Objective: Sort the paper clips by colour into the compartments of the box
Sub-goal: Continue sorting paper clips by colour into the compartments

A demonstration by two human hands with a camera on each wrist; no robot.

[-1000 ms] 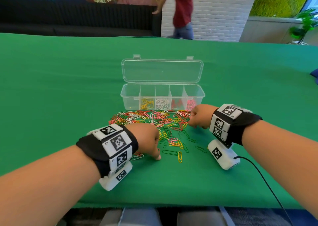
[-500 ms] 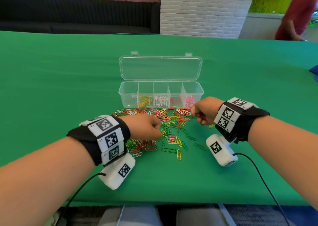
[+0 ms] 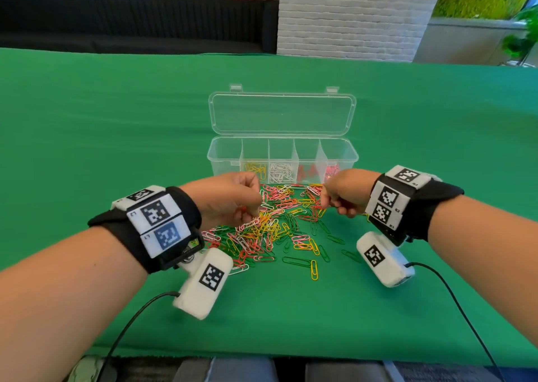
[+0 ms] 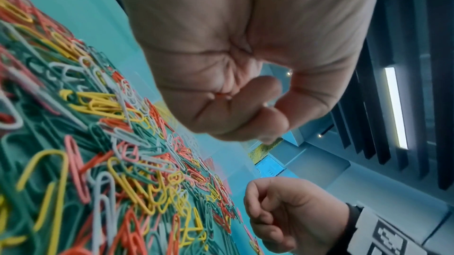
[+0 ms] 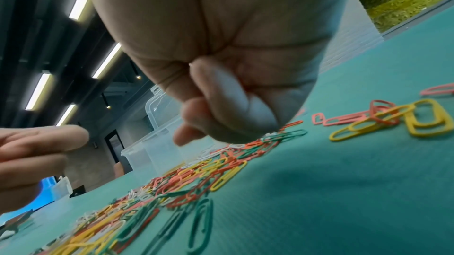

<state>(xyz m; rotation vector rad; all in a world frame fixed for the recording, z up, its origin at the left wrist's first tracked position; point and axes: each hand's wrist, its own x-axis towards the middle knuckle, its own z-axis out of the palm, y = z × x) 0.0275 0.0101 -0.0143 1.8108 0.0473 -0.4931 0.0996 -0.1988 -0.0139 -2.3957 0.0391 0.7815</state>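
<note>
Sprawling paper clips (image 3: 276, 224) — red, yellow, green, white.

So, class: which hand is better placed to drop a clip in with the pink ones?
Right. The right hand is just in front of the box's right-end compartment, where the pink clips lie; the left hand is nearer the yellow clips.

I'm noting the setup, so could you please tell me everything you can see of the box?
The box is clear plastic, long and low, standing on the green table just behind the pile of paper clips. Its hinged lid is open and leans back, with two latches on its top edge. Thin walls split it into five compartments: the leftmost looks empty, then yellow, white, red and pink clips. Neither hand touches it.
</note>
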